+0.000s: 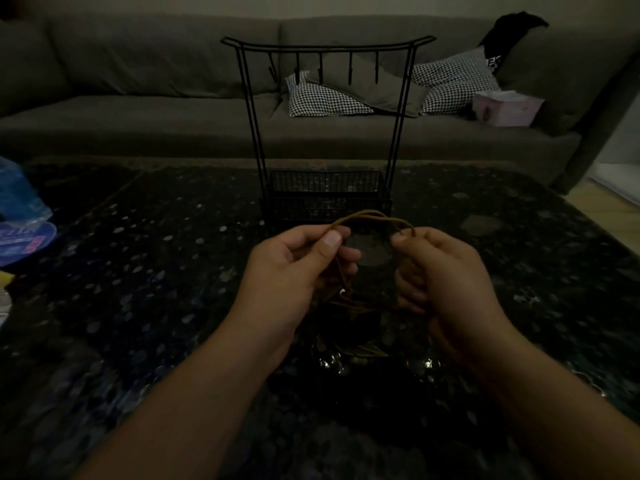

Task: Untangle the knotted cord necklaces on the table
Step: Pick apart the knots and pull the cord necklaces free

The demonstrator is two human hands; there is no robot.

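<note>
Brown cord necklaces [372,217] arch between my two hands above the dark speckled table [138,271]. My left hand [294,268] pinches the cords between thumb and forefinger at their left end. My right hand [443,271] pinches them at the right end. More cord hangs down between my palms in a tangle [356,303], with leaf-shaped pendants [360,349] resting on the table below. The dim light hides the knot's details.
A black wire jewellery stand [327,133] with hooks and a basket base stands just beyond my hands. A blue plastic bag [20,209] lies at the table's left edge. Behind is a grey sofa [138,116] with checked cushions [325,98] and a pink tissue box [505,107].
</note>
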